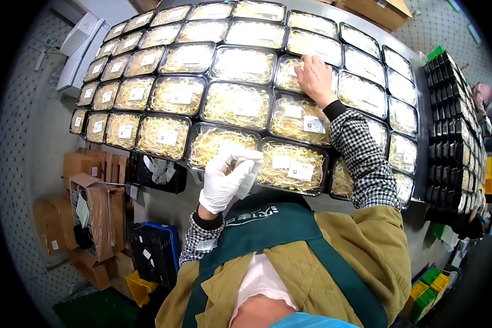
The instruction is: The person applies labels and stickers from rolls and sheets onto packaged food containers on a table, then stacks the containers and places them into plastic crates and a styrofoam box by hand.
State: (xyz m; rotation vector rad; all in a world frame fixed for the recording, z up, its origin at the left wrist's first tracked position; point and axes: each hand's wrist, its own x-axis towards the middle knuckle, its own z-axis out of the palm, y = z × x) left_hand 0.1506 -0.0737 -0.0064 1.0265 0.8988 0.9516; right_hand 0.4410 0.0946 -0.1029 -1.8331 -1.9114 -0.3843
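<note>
Clear-lidded black trays of bean sprouts point(172, 98) cover the table in rows, many with white labels on the film. My left hand point(229, 177), in a white glove, is closed in a pinch at the near edge. A strip of label sheet point(250, 177) hangs from its fingers. Beside it are a tray with a glove partly over it point(210, 145) and a two-label tray point(292, 167). My bare right hand point(314, 82) reaches farther in, fingers down on a sprout tray point(286, 76) and partly hiding its lid. No object shows in that hand.
Tall stacks of filled black trays point(445, 131) stand at the right, with people beyond them. Cardboard boxes point(95, 218) and a dark crate point(153, 249) are on the floor at left. Another black crate point(158, 172) sits below the table edge. Green and yellow crates point(429, 292) lie lower right.
</note>
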